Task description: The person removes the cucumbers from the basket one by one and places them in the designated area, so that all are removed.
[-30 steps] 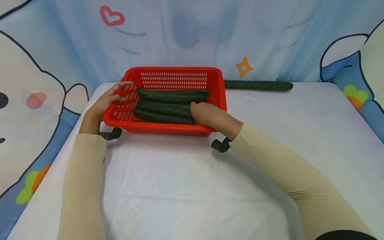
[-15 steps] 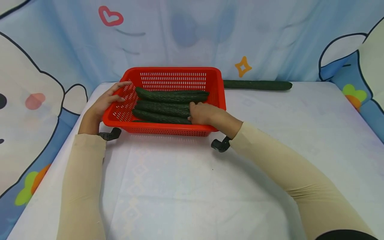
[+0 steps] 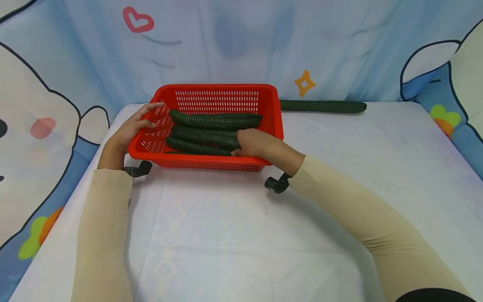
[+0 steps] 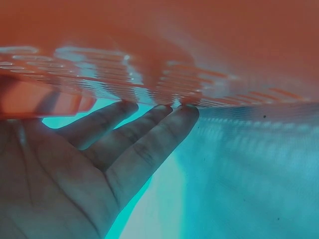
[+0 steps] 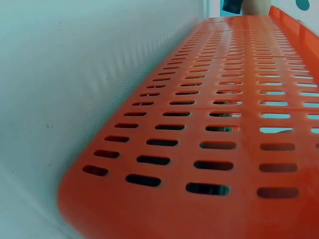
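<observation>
A red slotted plastic basket (image 3: 207, 162) stands at the back of the table with several dark green cucumbers (image 3: 215, 121) lying lengthwise in it. My left hand (image 3: 126, 132) holds the basket's left end, thumb over the rim; in the left wrist view, straight fingers (image 4: 149, 144) touch the slotted wall from outside. Reaching over the front right rim, my right hand (image 3: 258, 144) grips the right end of the front cucumber (image 3: 196, 147), its fingertips mostly hidden. In the right wrist view only the basket's outer wall (image 5: 234, 154) shows, with cucumbers dark behind the slots.
One long cucumber (image 3: 324, 106) lies on the white tablecloth (image 3: 211, 235) to the right of the basket, along the back edge. A printed blue curtain (image 3: 241, 42) hangs right behind the basket and this cucumber.
My right hand has shifted slightly left and its thumb now shows at the front cucumber. The left hand and the basket stay in place; the view drifts slightly.
</observation>
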Demonstrator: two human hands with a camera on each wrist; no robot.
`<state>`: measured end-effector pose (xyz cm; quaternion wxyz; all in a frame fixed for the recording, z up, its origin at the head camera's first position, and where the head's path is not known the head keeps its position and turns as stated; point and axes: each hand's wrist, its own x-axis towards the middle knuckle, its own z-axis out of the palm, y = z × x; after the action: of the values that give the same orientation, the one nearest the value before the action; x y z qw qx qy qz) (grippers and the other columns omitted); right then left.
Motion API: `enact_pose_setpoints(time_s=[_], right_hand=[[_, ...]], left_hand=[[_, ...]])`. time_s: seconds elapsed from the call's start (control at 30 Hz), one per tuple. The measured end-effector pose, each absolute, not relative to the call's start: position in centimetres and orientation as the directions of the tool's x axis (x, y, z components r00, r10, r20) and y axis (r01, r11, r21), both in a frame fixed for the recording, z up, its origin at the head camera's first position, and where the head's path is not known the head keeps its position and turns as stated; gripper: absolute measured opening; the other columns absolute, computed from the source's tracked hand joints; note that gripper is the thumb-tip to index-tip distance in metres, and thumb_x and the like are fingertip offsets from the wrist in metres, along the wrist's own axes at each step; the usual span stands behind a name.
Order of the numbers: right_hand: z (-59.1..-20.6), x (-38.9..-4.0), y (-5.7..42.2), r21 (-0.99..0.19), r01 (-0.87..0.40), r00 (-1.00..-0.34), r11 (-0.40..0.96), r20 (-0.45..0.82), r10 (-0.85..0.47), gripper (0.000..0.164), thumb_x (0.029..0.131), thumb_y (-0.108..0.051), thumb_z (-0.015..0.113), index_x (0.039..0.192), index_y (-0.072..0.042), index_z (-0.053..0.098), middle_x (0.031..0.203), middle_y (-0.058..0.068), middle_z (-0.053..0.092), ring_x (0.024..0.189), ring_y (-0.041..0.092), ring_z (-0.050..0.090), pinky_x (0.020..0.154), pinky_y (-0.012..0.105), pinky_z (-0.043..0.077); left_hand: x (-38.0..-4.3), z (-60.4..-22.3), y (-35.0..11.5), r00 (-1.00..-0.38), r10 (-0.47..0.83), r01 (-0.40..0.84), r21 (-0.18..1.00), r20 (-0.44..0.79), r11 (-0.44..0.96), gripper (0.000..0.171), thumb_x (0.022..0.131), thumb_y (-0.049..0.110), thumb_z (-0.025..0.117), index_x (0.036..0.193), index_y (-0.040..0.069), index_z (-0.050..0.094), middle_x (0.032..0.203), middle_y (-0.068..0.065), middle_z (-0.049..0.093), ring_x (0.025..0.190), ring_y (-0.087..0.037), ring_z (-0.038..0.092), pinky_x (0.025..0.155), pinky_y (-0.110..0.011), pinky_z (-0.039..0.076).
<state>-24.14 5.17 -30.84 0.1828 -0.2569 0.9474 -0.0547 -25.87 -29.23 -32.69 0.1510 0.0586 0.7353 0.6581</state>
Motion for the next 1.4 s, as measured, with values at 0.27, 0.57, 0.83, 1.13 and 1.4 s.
enact_pose_setpoints(time_s=[0.27, 0.57, 0.83, 1.13, 1.4], right_hand=[[-30.9, -24.1, 5.3, -0.315, -0.422, -0.817, 0.85, -0.275, -0.507, 0.056, 0.095, -0.029, 0.064, 0.138, 0.001, 0.041, 0.113, 0.015, 0.067, 0.099, 0.023, 0.068, 0.094, 0.038, 0.055], [-30.9, -23.7, 5.7, -0.473, -0.415, -0.841, 0.777, -0.126, -0.526, 0.058, 0.095, -0.031, 0.064, 0.14, -0.005, 0.037, 0.064, 0.005, 0.054, 0.057, 0.017, 0.052, 0.063, 0.029, 0.044], [-30.7, -23.3, 5.9, -0.529, -0.444, -0.843, 0.724, -0.029, -0.538, 0.055, 0.095, -0.032, 0.064, 0.139, -0.011, 0.039, 0.066, 0.005, 0.046, 0.061, 0.018, 0.043, 0.06, 0.029, 0.036], [-30.7, -23.1, 6.0, -0.513, -0.499, -0.83, 0.699, 0.052, -0.555, 0.046, 0.094, -0.028, 0.067, 0.133, -0.014, 0.047, 0.063, 0.004, 0.047, 0.058, 0.018, 0.041, 0.057, 0.029, 0.034], [-30.7, -23.0, 6.0, -0.456, -0.535, -0.825, 0.711, 0.101, -0.556, 0.04, 0.096, -0.025, 0.063, 0.13, -0.011, 0.048, 0.082, 0.006, 0.062, 0.07, 0.02, 0.055, 0.06, 0.03, 0.043]], left_hand=[[-25.9, -32.7, -29.2, -0.95, 0.274, -0.119, 0.985, -0.15, 0.127, 0.06, 0.097, 0.002, 0.044, 0.15, 0.03, 0.037, 0.149, -0.011, 0.032, 0.112, -0.023, 0.059, 0.077, -0.03, 0.061], [-25.8, -32.6, -29.0, -0.952, 0.264, -0.116, 0.982, -0.153, 0.149, 0.061, 0.096, 0.002, 0.044, 0.15, 0.03, 0.036, 0.149, -0.011, 0.033, 0.113, -0.024, 0.058, 0.077, -0.03, 0.061], [-25.8, -32.7, -29.1, -0.953, 0.26, -0.116, 0.98, -0.155, 0.159, 0.062, 0.096, 0.002, 0.044, 0.15, 0.031, 0.037, 0.15, -0.011, 0.032, 0.113, -0.023, 0.058, 0.077, -0.03, 0.061], [-25.8, -32.7, -29.2, -0.954, 0.259, -0.115, 0.981, -0.153, 0.156, 0.062, 0.097, 0.002, 0.044, 0.15, 0.032, 0.036, 0.152, -0.011, 0.031, 0.114, -0.023, 0.057, 0.077, -0.03, 0.061], [-25.8, -32.6, -29.1, -0.952, 0.268, -0.112, 0.982, -0.15, 0.151, 0.061, 0.097, 0.002, 0.043, 0.15, 0.03, 0.035, 0.151, -0.011, 0.031, 0.112, -0.022, 0.059, 0.077, -0.029, 0.061]])
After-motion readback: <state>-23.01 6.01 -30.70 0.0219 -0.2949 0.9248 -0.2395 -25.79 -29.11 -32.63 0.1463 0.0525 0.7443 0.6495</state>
